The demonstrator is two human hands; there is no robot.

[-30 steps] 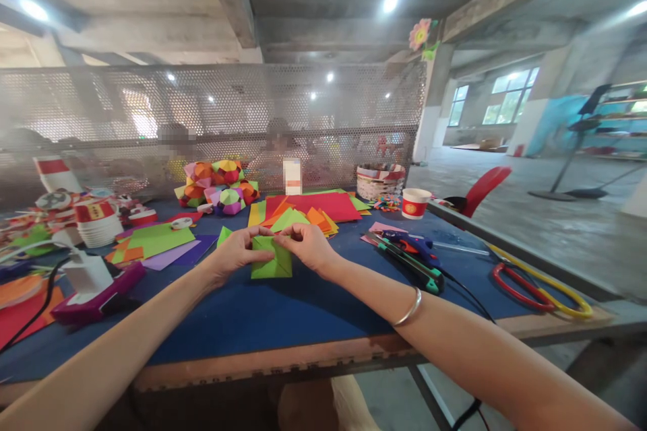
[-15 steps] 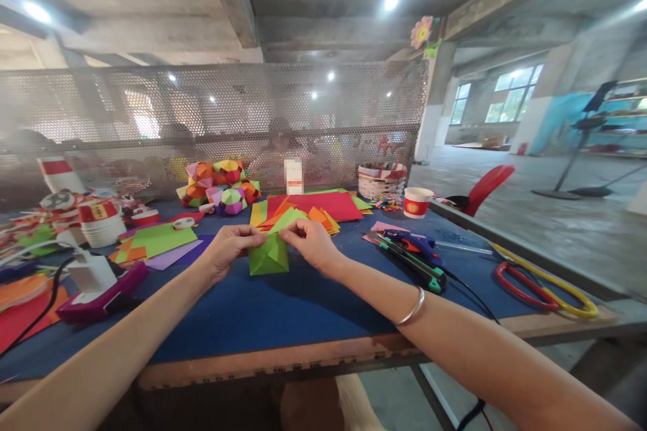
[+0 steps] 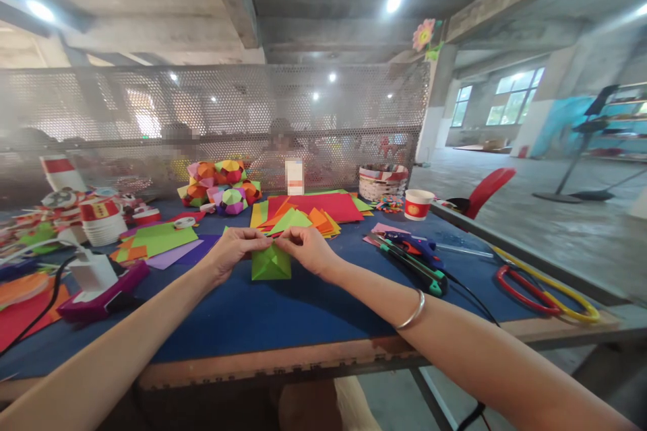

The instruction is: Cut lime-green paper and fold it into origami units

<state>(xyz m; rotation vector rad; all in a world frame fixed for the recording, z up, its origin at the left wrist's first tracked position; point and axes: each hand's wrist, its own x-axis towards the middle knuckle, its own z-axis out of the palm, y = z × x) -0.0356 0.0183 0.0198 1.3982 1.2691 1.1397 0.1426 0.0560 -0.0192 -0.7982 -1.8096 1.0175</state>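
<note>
A creased square of green paper (image 3: 271,265) is held above the blue table mat, its folds meeting near the middle. My left hand (image 3: 235,249) pinches its far edge from the left. From the other side my right hand (image 3: 309,250), with a silver bangle on the wrist, pinches the same edge, the fingertips of both hands close together. Just beyond the hands lie folded orange paper pieces (image 3: 323,221) and a folded green piece (image 3: 294,219), in front of a stack with a red sheet (image 3: 316,206) on top.
Colourful paper balls (image 3: 222,185) stand at the back, left of a woven basket (image 3: 383,182) and a paper cup (image 3: 418,204). On the right lie a green-and-black cutter (image 3: 417,266), a glue gun (image 3: 412,242) and large scissors (image 3: 546,289). A purple power strip (image 3: 106,293) sits left.
Both hands have drawn closer together along the paper's far edge. The green paper has shifted slightly nearer and to the right.
</note>
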